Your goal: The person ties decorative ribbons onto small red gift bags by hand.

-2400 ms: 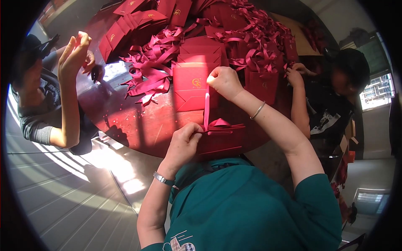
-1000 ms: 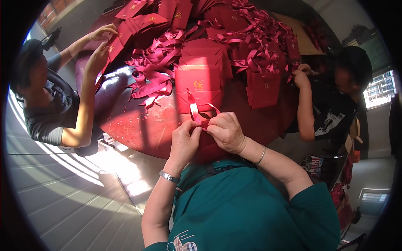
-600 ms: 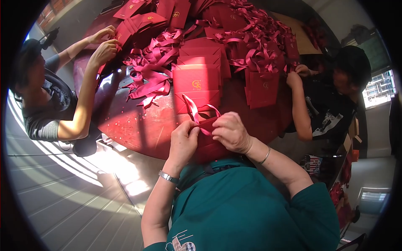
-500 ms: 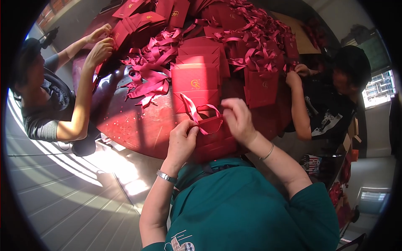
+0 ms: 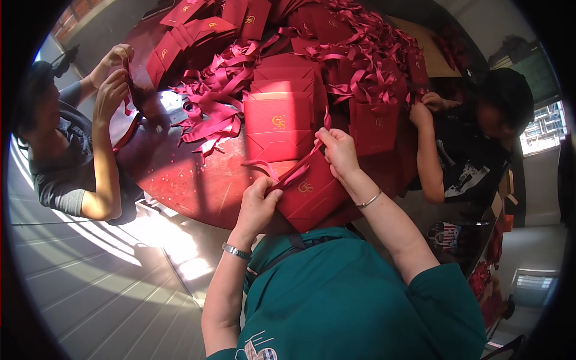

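In front of my body is a small red paper gift bag [image 5: 312,201] with a gold emblem, tilted at the table's near edge. A dark-pink ribbon [image 5: 295,174] runs along its top edge. My left hand [image 5: 258,203] pinches the bag's upper left corner, a loose ribbon end rising beside its fingers. Up and to the right, my right hand [image 5: 339,153] grips the ribbon between thumb and fingers, with a free end sticking up above them. Just beyond lies an overlapping row of red bags [image 5: 279,117].
Ribbon heaps [image 5: 222,108] and more red bags [image 5: 375,126] cover the far part of the round red table [image 5: 180,189]. A person at left [image 5: 66,138] holds a ribbon and a bag. Another person at right [image 5: 480,138] works at the table's edge.
My right hand has moved up slightly, now gripping the ribbon, which is drawn out along the bag's top. The bag has tilted, showing its emblem. The left person's hands moved back from the bags.
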Demonstrator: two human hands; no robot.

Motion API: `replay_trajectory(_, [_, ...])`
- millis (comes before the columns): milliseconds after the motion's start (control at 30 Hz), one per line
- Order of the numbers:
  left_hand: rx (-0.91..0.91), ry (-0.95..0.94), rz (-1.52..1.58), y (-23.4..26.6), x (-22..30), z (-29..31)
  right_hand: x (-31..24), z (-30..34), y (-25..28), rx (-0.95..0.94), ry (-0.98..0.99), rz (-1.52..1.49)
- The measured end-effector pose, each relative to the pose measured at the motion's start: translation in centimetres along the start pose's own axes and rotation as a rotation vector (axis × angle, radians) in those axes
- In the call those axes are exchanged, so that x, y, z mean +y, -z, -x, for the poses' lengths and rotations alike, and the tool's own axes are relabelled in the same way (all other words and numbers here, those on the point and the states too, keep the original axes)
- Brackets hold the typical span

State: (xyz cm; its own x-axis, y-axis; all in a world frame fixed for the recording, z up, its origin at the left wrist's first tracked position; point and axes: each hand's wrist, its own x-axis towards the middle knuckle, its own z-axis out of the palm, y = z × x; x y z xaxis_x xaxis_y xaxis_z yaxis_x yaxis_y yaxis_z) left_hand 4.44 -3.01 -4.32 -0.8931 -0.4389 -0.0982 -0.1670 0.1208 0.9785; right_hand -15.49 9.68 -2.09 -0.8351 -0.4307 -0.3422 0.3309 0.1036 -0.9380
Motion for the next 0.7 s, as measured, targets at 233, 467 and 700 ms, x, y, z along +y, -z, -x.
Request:
replay_trajectory(233, [-0.011,0.025,0.139,0.5,0.3,-0.4,-1.0,2.7,2.5,-0.277,0.026,0.155])
replay_trajectory(467, [0.291,-0.033,0.463,0.6,1.3,0.1,-4.3,6.1,1.8,-0.324,0.18,0.389])
replay_trajectory(700, [0.71,-0.14,-0.295,5.4,-2.7,-0.5,-12.2,10.6,1.4,0.252,1.012,1.052])
